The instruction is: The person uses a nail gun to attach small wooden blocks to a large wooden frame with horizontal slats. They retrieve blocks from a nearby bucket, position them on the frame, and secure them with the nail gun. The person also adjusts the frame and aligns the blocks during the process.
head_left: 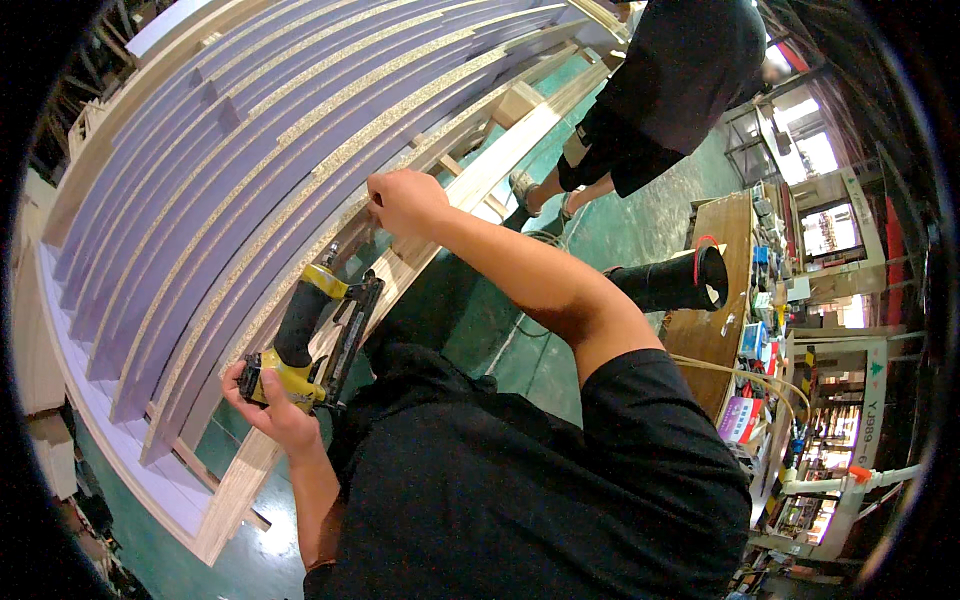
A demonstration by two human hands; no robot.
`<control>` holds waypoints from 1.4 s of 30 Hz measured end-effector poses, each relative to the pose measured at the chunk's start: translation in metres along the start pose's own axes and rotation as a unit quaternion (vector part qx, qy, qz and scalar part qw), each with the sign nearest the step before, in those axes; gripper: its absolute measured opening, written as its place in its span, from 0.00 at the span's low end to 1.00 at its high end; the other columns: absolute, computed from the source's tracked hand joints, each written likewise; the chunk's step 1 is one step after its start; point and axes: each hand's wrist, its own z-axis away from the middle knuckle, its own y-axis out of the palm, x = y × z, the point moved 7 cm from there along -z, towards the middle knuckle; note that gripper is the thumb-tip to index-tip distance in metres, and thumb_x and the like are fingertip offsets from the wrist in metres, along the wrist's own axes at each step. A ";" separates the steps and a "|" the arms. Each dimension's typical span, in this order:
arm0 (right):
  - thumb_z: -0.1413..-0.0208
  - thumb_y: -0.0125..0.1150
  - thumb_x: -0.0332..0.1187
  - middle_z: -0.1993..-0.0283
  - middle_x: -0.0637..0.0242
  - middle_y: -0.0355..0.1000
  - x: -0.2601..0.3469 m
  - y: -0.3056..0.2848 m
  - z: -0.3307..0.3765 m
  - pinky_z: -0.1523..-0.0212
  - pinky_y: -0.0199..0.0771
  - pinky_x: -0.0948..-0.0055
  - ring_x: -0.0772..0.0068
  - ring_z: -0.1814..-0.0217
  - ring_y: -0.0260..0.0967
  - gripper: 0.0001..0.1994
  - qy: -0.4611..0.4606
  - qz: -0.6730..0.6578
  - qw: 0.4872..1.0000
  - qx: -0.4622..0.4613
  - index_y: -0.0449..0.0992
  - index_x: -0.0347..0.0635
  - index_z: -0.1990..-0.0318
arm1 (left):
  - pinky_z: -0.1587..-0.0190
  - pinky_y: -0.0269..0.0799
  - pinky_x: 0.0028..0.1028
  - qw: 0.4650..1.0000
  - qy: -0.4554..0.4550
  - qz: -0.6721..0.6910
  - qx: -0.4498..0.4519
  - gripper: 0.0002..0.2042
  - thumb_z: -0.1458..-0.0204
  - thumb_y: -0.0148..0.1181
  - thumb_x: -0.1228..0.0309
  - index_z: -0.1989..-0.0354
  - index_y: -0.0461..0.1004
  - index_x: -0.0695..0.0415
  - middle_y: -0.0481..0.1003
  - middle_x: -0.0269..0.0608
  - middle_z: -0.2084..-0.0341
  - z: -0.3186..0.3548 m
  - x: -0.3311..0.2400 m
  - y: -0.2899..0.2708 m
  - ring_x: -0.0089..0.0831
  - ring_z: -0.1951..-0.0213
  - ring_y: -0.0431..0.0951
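Note:
A yellow and black nail gun (297, 325) lies along the wooden rail at the near edge of a large slatted frame. My left hand (277, 405) is closed around the gun's yellow head, thumb on its side. The gun's long black magazine (352, 335) points away from me, on the side toward my body. Beyond the gun's far end, my right hand (408, 203) is curled closed above the rail. What its fingers hold, if anything, is hidden. The curved slats (290, 205), pale lilac with rough chipboard edges, run in long rows past both hands.
Another person (668, 95) in dark clothes stands at the frame's far right end. A black cylinder (672, 280) lies by a wooden workbench (722, 290) on the right, which carries boxes and small items. A pale hose (745, 372) crosses the bench. The floor (540, 370) is green.

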 end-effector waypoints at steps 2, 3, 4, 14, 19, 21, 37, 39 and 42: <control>0.43 0.61 0.42 0.63 0.52 0.79 0.003 -0.002 0.001 0.57 0.78 0.45 0.42 0.56 0.78 0.12 -0.002 0.001 1.000 -0.004 0.79 0.44 0.61 | 0.42 0.66 0.31 1.000 0.004 0.021 -0.003 0.16 0.37 0.57 0.74 0.43 0.64 0.58 0.65 0.39 0.49 0.000 0.006 -0.003 0.29 0.49 0.69; 0.43 0.60 0.42 0.62 0.52 0.79 0.004 -0.004 0.002 0.57 0.78 0.45 0.42 0.56 0.78 0.12 -0.002 0.002 1.000 -0.004 0.79 0.44 0.61 | 0.42 0.66 0.31 1.000 0.005 0.024 -0.002 0.16 0.37 0.57 0.74 0.43 0.64 0.58 0.65 0.39 0.49 -0.001 0.007 -0.004 0.29 0.49 0.69; 0.43 0.60 0.42 0.62 0.52 0.80 0.005 -0.005 0.003 0.57 0.78 0.45 0.42 0.56 0.78 0.12 -0.003 0.004 1.000 -0.004 0.80 0.44 0.61 | 0.42 0.65 0.31 1.000 0.005 0.027 -0.002 0.16 0.37 0.57 0.74 0.43 0.64 0.58 0.65 0.39 0.49 0.000 0.007 -0.004 0.29 0.49 0.69; 0.43 0.60 0.41 0.63 0.51 0.79 0.007 -0.007 0.005 0.57 0.78 0.44 0.42 0.57 0.78 0.12 -0.007 0.001 1.000 -0.010 0.79 0.43 0.61 | 0.44 0.65 0.31 0.999 0.009 0.043 0.011 0.16 0.36 0.58 0.71 0.43 0.64 0.58 0.64 0.37 0.52 0.001 0.000 0.002 0.28 0.52 0.67; 0.43 0.61 0.41 0.63 0.51 0.79 0.006 -0.007 0.006 0.58 0.77 0.44 0.41 0.57 0.77 0.11 -0.003 -0.004 1.000 -0.006 0.79 0.44 0.61 | 0.44 0.65 0.31 0.999 0.013 0.048 0.017 0.16 0.36 0.58 0.72 0.43 0.64 0.59 0.64 0.38 0.52 0.000 0.003 0.000 0.28 0.52 0.67; 0.43 0.61 0.41 0.63 0.52 0.79 0.005 -0.006 0.006 0.58 0.77 0.44 0.41 0.56 0.77 0.11 -0.003 -0.007 1.000 -0.015 0.79 0.44 0.62 | 0.45 0.65 0.31 0.999 0.018 0.044 0.016 0.16 0.36 0.58 0.72 0.43 0.64 0.58 0.64 0.38 0.52 0.000 0.002 0.000 0.28 0.52 0.67; 0.44 0.62 0.41 0.63 0.53 0.79 0.004 -0.006 0.006 0.57 0.78 0.46 0.43 0.55 0.78 0.11 -0.008 -0.005 1.000 -0.016 0.80 0.45 0.61 | 0.48 0.68 0.30 0.998 0.005 0.056 0.022 0.16 0.36 0.58 0.71 0.43 0.64 0.57 0.67 0.38 0.55 0.002 0.000 0.003 0.28 0.55 0.70; 0.44 0.63 0.42 0.62 0.53 0.79 0.003 -0.006 0.005 0.57 0.78 0.46 0.43 0.55 0.78 0.11 -0.003 -0.008 1.000 -0.013 0.79 0.45 0.61 | 0.48 0.68 0.30 0.998 0.001 0.058 0.021 0.16 0.36 0.59 0.71 0.43 0.63 0.57 0.67 0.38 0.55 0.002 0.001 0.003 0.28 0.55 0.70; 0.44 0.63 0.41 0.62 0.53 0.80 0.004 -0.007 0.006 0.56 0.78 0.45 0.43 0.54 0.78 0.11 0.001 -0.003 1.000 -0.008 0.79 0.44 0.60 | 0.48 0.67 0.30 0.999 0.007 0.050 0.018 0.17 0.36 0.59 0.71 0.43 0.63 0.57 0.67 0.38 0.55 0.002 -0.001 0.003 0.27 0.55 0.70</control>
